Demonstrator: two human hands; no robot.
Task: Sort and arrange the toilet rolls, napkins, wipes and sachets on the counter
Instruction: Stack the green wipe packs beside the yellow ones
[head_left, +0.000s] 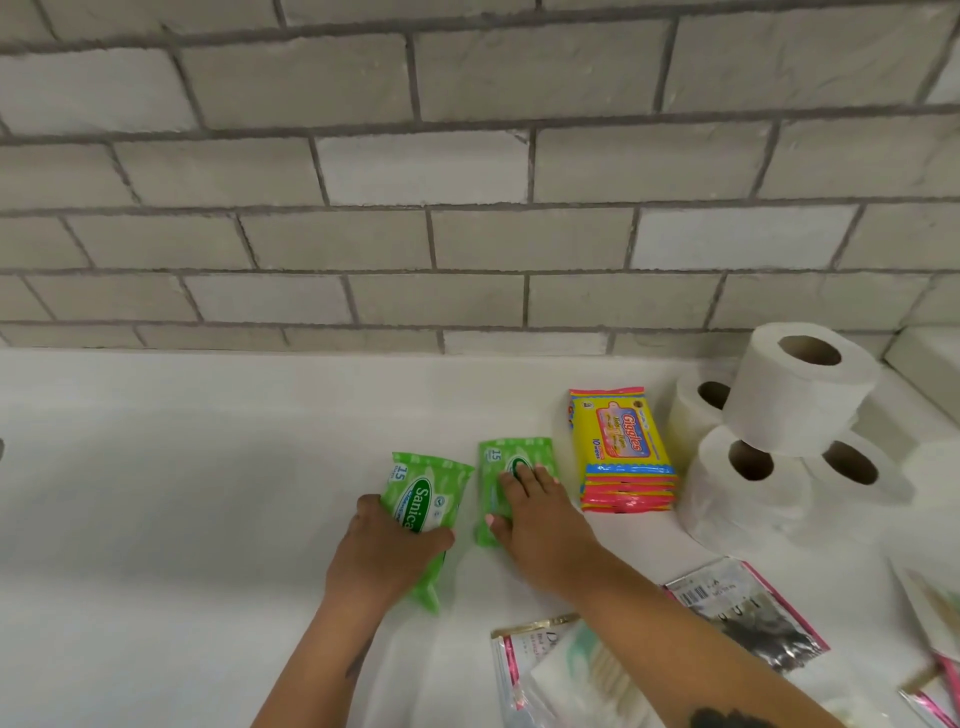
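Beside the flat right hand (535, 514) pressing one green wipes pack (511, 467), the left hand (387, 551) gripped another green pack (423, 512), probably needing alignment next.

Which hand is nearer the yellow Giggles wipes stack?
Right. The right hand lies flat on a green wipes pack just left of the Giggles stack. The left hand grips another green pack farther left.

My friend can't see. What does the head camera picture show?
Two hands work on a white counter: the left hand grips a green wipes pack, the right hand rests flat on another green pack. Rightward sit yellow wipes packs and stacked toilet rolls.
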